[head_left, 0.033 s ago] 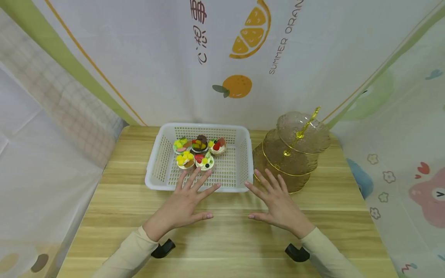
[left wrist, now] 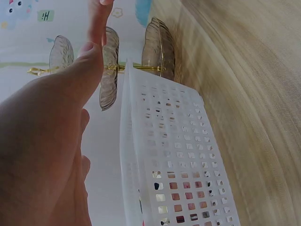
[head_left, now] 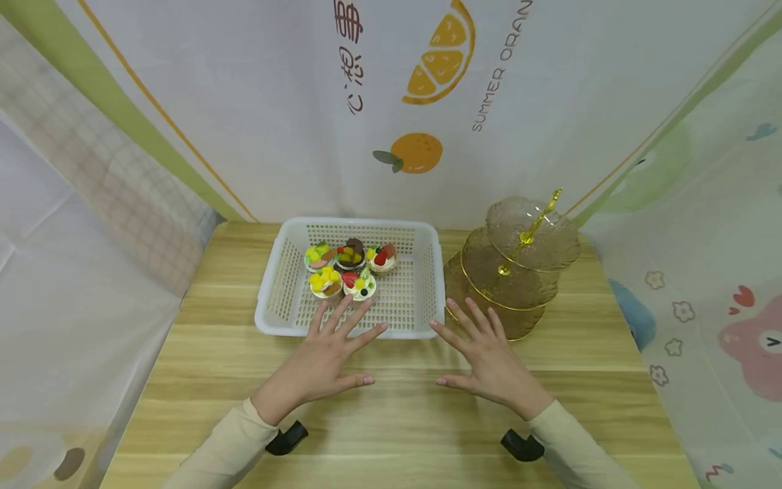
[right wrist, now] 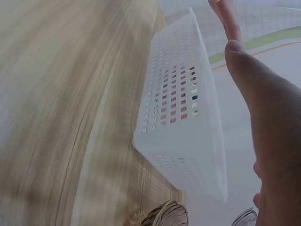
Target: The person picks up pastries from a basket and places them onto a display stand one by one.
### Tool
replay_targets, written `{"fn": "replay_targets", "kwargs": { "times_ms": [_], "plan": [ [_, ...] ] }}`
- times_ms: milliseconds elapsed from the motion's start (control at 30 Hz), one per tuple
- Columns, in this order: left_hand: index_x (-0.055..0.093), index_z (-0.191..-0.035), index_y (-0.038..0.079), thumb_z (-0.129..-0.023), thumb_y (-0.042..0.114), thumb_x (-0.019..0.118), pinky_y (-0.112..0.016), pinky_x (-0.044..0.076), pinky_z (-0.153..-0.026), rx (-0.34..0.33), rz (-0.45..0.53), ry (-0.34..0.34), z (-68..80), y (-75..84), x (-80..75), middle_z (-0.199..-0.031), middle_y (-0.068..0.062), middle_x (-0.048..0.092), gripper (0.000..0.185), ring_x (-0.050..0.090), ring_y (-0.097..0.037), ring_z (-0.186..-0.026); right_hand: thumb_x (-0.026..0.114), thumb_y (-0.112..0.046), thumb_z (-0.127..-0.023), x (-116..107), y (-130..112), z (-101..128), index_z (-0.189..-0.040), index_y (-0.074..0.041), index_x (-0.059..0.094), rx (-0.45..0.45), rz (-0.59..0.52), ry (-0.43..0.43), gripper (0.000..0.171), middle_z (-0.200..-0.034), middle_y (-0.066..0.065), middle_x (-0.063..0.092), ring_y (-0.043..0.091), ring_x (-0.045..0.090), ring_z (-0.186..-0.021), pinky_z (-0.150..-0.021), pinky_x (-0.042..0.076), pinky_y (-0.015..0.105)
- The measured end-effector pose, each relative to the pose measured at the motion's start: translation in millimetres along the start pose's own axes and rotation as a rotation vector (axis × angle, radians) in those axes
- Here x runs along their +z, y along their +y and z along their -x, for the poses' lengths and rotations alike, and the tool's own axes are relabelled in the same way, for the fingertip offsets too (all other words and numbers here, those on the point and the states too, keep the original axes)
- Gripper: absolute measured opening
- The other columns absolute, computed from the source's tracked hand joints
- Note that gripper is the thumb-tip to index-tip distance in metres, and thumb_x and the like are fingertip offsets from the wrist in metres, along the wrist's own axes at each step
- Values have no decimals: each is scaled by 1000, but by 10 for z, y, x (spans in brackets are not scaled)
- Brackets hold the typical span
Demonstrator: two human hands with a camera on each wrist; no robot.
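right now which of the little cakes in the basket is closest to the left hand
The cake with the strawberry slice, front right of the five in the white basket. It sits just beyond the left hand fingertips; the yellow-topped one beside it is a little farther.

- A white plastic basket [head_left: 421, 285] with a grid of small square holes across its walls and floor.
- Five small cupcakes [head_left: 347, 268] inside it, topped in yellow, red, green, white and dark brown.
- A tiered stand [head_left: 519, 272] of amber-tinted, textured glass plates with gold rims and a gold centre rod.
- A bench [head_left: 397, 407] of pale wood with light and darker brown grain stripes.
- Cream-beige sleeves [head_left: 232, 441] on both arms.
- A white backdrop cloth [head_left: 275, 102] printed with orange slices, a whole orange with a green leaf, brown lettering, and green and orange stripes.
- A side cloth [head_left: 721, 305] with pastel cartoon animals, a pink one among them, and small flowers.
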State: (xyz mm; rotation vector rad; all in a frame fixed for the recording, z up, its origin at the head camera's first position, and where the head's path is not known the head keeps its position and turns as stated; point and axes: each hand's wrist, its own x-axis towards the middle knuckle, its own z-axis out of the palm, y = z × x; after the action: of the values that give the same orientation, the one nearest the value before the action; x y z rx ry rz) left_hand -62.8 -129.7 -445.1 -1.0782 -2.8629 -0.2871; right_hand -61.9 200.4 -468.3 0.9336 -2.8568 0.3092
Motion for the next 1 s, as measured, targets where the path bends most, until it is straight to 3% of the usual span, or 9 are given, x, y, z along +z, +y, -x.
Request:
{"fn": "replay_targets", "kwargs": {
  "times_ms": [133,333,533,767,1000],
  "plan": [
    [33,-154,35,-88,81,31,-69,7,-118,-10,15,-21,0,5,7,-169,-8,12,81,6,-40,-155,46,-84,-80,12,14,10,-155,-37,31,-3,1,6,90,-166,11,21,42,13,-153,-114,17,72],
    [31,-155,37,-85,72,54,-70,6,-119,-23,6,-36,-9,-2,28,-169,-7,13,82,3,-39,-156,51,-82,-79,16,37,13,-155,-37,31,-8,5,15,91,-168,8,15,45,18,-151,-113,19,73],
    [29,-156,36,-85,71,55,-70,5,-118,-63,34,-54,16,-67,-12,-169,-5,8,83,4,-40,-155,48,-83,-80,-14,33,-6,-155,-36,30,-13,-11,11,90,-167,10,17,43,13,-153,-114,18,72],
    [28,-156,35,-85,66,60,-72,3,-117,-168,60,-57,93,-307,-138,-170,-7,5,83,1,-41,-155,58,-78,-78,-50,25,-121,-157,-35,26,-21,-22,20,95,-168,9,17,41,11,-154,-116,18,70],
    [26,-157,31,-88,58,63,-74,2,-115,-274,85,-5,221,-679,-210,-170,-9,3,83,-3,-39,-156,71,-68,-75,-42,-3,-477,-160,-28,18,-19,-72,33,107,-168,7,17,37,16,-154,-118,21,65]
  ]
}}
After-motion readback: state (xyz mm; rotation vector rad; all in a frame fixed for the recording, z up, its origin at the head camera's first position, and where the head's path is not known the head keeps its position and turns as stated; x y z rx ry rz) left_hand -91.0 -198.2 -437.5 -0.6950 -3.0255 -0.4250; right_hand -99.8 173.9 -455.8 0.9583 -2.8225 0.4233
